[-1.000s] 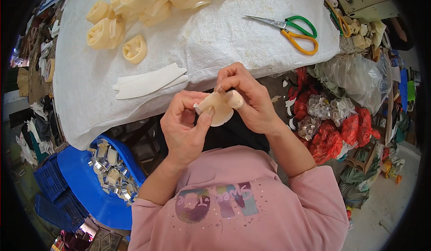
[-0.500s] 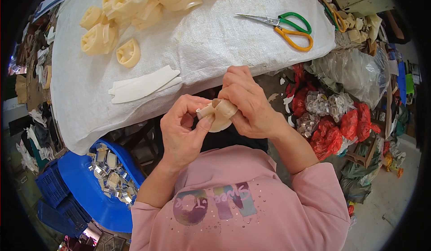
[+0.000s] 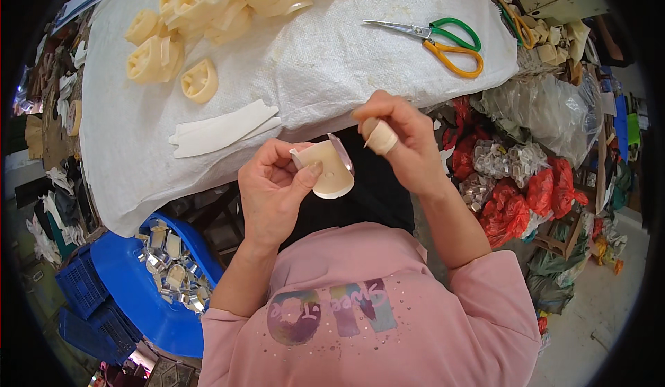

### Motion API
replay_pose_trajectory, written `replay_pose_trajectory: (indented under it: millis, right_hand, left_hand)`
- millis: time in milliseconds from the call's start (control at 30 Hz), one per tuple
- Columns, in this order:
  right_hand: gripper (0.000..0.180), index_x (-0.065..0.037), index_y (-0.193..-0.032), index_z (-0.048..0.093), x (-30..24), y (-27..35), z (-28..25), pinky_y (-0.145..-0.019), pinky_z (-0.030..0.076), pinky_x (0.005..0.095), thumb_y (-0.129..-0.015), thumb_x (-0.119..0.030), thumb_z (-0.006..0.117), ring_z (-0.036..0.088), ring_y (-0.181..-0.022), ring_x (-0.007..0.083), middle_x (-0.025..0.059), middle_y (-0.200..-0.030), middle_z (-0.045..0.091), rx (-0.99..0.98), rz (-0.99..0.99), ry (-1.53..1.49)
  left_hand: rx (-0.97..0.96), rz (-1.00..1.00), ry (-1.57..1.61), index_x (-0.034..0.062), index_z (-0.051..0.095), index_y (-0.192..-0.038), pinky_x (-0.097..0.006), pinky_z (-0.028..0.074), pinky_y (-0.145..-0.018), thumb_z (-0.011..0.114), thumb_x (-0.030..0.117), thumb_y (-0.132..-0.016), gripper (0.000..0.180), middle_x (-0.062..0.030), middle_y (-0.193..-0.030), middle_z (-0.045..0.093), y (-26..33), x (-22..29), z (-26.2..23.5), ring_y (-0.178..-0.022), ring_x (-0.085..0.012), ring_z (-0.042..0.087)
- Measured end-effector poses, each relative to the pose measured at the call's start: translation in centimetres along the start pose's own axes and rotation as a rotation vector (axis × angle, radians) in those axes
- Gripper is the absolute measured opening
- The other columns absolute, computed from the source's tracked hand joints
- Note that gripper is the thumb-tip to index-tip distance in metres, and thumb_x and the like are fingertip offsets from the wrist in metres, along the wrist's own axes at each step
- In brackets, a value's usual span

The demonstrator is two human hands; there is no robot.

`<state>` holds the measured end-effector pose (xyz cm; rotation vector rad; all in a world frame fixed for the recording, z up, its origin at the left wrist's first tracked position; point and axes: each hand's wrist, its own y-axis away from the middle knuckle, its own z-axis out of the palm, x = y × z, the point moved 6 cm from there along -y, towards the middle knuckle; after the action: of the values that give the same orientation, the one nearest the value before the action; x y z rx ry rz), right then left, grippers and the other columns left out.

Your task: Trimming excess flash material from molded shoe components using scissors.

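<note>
At the centre of the frame we see our left hand [image 3: 273,189] closed around one cream-coloured curved piece [image 3: 327,172], thumb pressed on its face. Our right hand [image 3: 398,134], just right of it and slightly higher, has its fingers pinched together, a bandaged fingertip [image 3: 381,137] near the piece's thin clear edge; whether it grips that edge we cannot tell.

We count one pair of scissors [image 3: 436,40] with green and orange handles at the upper right, two or three flat white strips [image 3: 222,129] left of centre, and roughly ten cream rolled pieces [image 3: 201,13] heaped along the upper left; the heap overlaps too much for an exact count.

All of it lies on a table under a white woven cloth [image 3: 312,68]. At lower left sits a blue tub [image 3: 149,304] of small metal parts, and at right are red and clear bags [image 3: 533,179] on a cluttered floor.
</note>
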<state>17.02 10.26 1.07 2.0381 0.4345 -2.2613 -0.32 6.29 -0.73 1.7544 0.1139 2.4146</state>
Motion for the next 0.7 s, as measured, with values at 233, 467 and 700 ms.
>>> replay_pose_trajectory:
  millis: [233,467,700]
  right_hand:
    - [0.012,-0.004,-0.084,0.056,-1.8,0.2,2.5,-0.076,0.036,0.0359,-0.073,-0.003,0.061,0.044,-0.082,0.0287,0.0092,-0.083,0.048,-0.133,-0.239,0.463]
    - [0.016,-0.005,-0.090,0.058,-1.6,0.6,2.0,-0.082,0.036,0.0350,-0.077,-0.012,0.066,0.045,-0.090,0.0247,0.0082,-0.092,0.047,-0.132,-0.218,0.326]
    - [0.060,-0.001,-0.132,0.046,0.8,0.4,2.3,-0.095,0.042,0.0328,-0.079,-0.008,0.072,0.054,-0.111,0.0177,0.0125,-0.119,0.057,-0.286,0.330,-0.425]
  left_hand:
    - [-0.032,0.050,0.014,-0.0024,0.060,-0.095,-0.029,0.047,-0.087,0.069,0.004,-0.082,0.017,-0.0136,-0.109,0.060,0.0,0.1,0.8,-0.101,-0.0154,0.056]
    - [-0.006,0.328,-0.324,0.0039,0.065,-0.090,-0.038,0.036,-0.097,0.075,0.009,-0.078,0.016,-0.0161,-0.129,0.045,0.0,1.4,0.2,-0.121,-0.0242,0.042]
    - [0.010,0.767,-0.554,0.0129,0.069,-0.084,-0.032,0.042,-0.077,0.078,0.002,-0.065,0.024,-0.0099,-0.112,0.054,1.1,3.6,0.8,-0.102,-0.0238,0.049]
